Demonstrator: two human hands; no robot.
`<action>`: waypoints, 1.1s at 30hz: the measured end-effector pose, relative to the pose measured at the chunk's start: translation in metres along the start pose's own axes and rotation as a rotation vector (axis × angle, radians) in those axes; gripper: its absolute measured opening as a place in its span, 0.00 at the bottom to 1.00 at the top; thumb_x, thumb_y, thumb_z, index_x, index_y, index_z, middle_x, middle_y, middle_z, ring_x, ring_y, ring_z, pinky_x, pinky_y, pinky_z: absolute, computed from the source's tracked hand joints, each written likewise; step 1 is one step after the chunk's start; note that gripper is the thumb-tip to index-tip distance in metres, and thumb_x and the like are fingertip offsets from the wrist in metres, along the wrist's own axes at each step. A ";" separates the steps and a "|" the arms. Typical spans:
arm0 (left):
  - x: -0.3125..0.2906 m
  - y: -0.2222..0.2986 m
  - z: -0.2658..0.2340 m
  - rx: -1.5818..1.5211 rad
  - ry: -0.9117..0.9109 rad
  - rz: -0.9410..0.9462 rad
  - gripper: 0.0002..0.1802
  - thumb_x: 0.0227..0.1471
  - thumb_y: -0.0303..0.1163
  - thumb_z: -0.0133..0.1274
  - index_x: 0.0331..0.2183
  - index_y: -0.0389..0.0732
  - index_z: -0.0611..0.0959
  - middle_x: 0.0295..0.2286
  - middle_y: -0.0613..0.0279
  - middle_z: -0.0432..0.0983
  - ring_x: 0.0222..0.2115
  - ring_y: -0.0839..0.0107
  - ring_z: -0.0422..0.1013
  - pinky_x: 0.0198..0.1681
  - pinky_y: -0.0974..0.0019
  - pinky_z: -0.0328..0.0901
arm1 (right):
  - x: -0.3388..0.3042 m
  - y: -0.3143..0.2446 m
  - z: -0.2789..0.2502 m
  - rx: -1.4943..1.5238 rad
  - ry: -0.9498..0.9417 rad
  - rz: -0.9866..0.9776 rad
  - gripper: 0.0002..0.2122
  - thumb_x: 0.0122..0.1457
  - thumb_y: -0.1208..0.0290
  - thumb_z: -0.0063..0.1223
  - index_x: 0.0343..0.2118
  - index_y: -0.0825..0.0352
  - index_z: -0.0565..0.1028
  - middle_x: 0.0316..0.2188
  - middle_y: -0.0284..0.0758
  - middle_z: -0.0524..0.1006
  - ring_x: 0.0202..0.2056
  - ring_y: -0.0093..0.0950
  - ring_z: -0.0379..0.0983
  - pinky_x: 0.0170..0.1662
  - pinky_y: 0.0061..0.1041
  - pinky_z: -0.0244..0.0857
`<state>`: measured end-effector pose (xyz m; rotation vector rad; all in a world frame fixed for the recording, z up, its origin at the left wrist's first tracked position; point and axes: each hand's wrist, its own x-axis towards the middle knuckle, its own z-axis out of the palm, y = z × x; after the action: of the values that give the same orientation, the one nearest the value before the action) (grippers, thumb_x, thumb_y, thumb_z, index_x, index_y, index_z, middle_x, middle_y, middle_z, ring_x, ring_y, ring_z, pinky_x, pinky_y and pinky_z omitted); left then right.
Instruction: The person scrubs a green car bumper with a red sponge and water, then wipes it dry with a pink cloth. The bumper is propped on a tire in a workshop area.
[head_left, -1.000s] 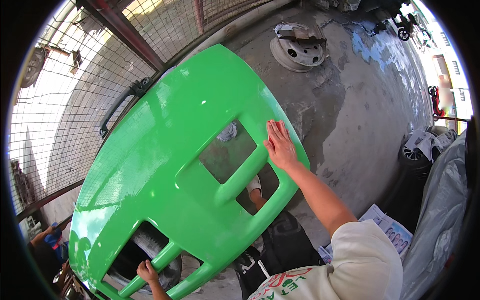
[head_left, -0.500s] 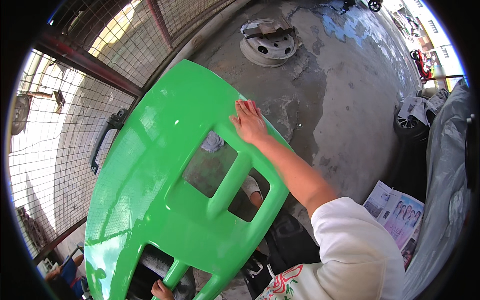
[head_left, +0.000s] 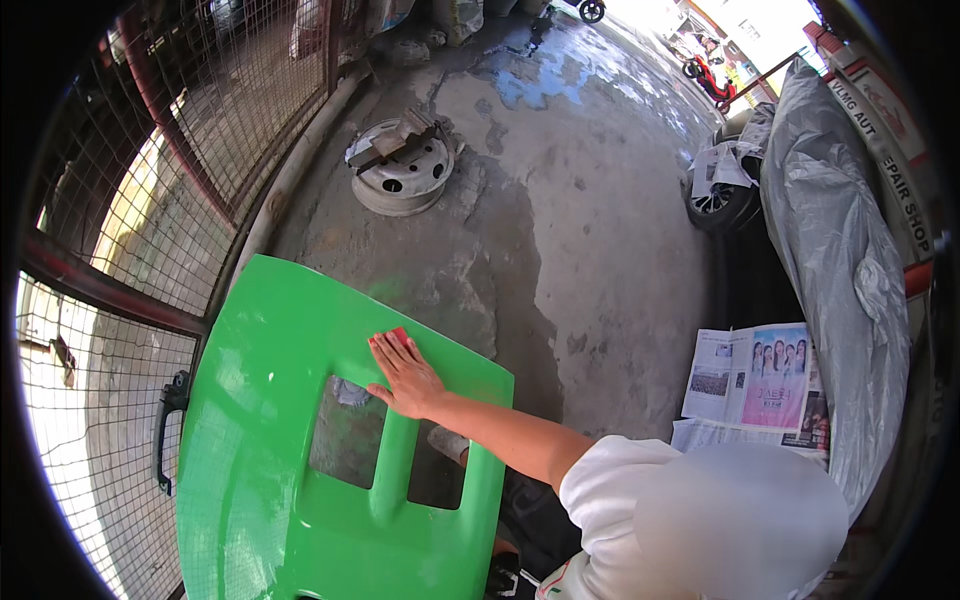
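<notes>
A glossy green car body panel point(head_left: 245, 400) with rectangular openings fills the lower left of the head view. My right hand point(head_left: 410, 380) lies on its upper part, just above the bar between two openings, fingers stretched forward. Under those fingers is a red pad point(head_left: 400, 337), pressed to the green surface; only its far edge shows, so its exact kind is unclear. My right arm, in a white sleeve, reaches in from the lower right. Through an opening I see bare concrete and a greyish lump point(head_left: 348, 391). My left hand is out of the picture.
A wire mesh fence point(head_left: 120, 370) runs along the left, with a black handle-like part point(head_left: 165, 435) beside the panel. Ahead lies a wheel rim point(head_left: 405, 185) bearing a block. On the right are a tyre point(head_left: 722, 208), newspapers point(head_left: 715, 375) and a grey plastic sheet point(head_left: 830, 230).
The view has shifted, so the panel appears lower and the wheel rim farther left. My right hand and the red pad have slid slightly inward from the panel's edge. My left hand has dropped from view.
</notes>
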<state>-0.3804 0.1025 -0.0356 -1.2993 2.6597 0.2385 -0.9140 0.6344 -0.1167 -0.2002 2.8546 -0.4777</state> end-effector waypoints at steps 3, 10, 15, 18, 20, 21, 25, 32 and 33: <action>-0.001 -0.010 0.002 -0.238 -0.062 -0.026 0.27 0.52 0.54 0.61 0.27 0.34 0.89 0.22 0.49 0.83 0.22 0.53 0.77 0.30 0.48 0.70 | -0.023 0.005 0.007 -0.069 -0.011 -0.032 0.39 0.71 0.41 0.26 0.73 0.71 0.45 0.75 0.43 0.43 0.76 0.40 0.34 0.76 0.46 0.31; 0.010 -0.016 -0.035 0.159 -0.150 0.067 0.28 0.59 0.52 0.54 0.35 0.32 0.83 0.30 0.38 0.79 0.30 0.42 0.75 0.34 0.45 0.67 | 0.057 0.002 0.015 -0.005 0.108 0.079 0.39 0.71 0.40 0.27 0.73 0.70 0.48 0.75 0.42 0.46 0.75 0.40 0.37 0.75 0.47 0.32; 0.008 0.000 0.001 0.004 0.125 0.282 0.24 0.60 0.41 0.49 0.19 0.32 0.72 0.15 0.43 0.64 0.17 0.43 0.63 0.24 0.43 0.52 | -0.004 -0.006 0.011 -0.039 0.148 -0.178 0.40 0.70 0.37 0.25 0.73 0.66 0.49 0.75 0.39 0.48 0.75 0.37 0.39 0.75 0.48 0.33; 0.010 0.048 -0.010 0.126 0.143 0.251 0.11 0.62 0.34 0.47 0.31 0.37 0.77 0.34 0.52 0.73 0.39 0.49 0.69 0.46 0.48 0.60 | 0.051 0.020 -0.005 -0.013 0.145 -0.113 0.39 0.70 0.37 0.25 0.73 0.65 0.50 0.75 0.39 0.49 0.75 0.37 0.39 0.75 0.49 0.33; 0.022 0.124 -0.025 0.161 0.357 0.424 0.05 0.57 0.27 0.56 0.37 0.39 0.81 0.39 0.58 0.76 0.44 0.54 0.72 0.49 0.50 0.62 | 0.086 0.042 -0.010 0.003 0.179 0.054 0.39 0.70 0.37 0.25 0.73 0.66 0.51 0.74 0.39 0.49 0.75 0.37 0.40 0.75 0.49 0.33; 0.019 0.170 -0.023 0.029 0.404 0.492 0.06 0.55 0.23 0.57 0.37 0.38 0.81 0.39 0.54 0.76 0.44 0.53 0.71 0.49 0.49 0.63 | 0.080 0.035 -0.007 -0.020 0.194 0.014 0.39 0.70 0.38 0.25 0.73 0.66 0.51 0.74 0.39 0.49 0.75 0.37 0.40 0.75 0.49 0.33; -0.015 0.409 -0.003 -0.520 0.047 0.814 0.14 0.49 0.19 0.60 0.41 0.33 0.82 0.41 0.47 0.78 0.45 0.49 0.74 0.49 0.51 0.69 | -0.012 -0.016 -0.005 -0.064 0.143 -0.181 0.37 0.70 0.41 0.30 0.72 0.67 0.52 0.74 0.38 0.50 0.75 0.38 0.40 0.75 0.49 0.33; -0.012 0.576 0.062 -0.094 -0.586 0.632 0.32 0.53 0.59 0.60 0.41 0.37 0.85 0.30 0.43 0.83 0.33 0.42 0.80 0.37 0.45 0.74 | 0.027 0.020 -0.025 -0.120 0.067 -0.504 0.33 0.69 0.47 0.40 0.71 0.61 0.57 0.74 0.32 0.53 0.74 0.36 0.44 0.75 0.50 0.34; -0.009 0.571 0.066 -0.124 -0.562 0.631 0.32 0.52 0.61 0.60 0.39 0.38 0.86 0.28 0.44 0.83 0.32 0.42 0.80 0.36 0.45 0.74 | 0.043 0.014 -0.020 -0.063 0.095 -0.491 0.32 0.69 0.48 0.41 0.71 0.60 0.58 0.74 0.31 0.54 0.74 0.35 0.45 0.75 0.50 0.33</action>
<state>-0.8220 0.4704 -0.0592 -0.2890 2.4714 0.7311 -0.9621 0.6456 -0.1121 -0.9250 2.9015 -0.4938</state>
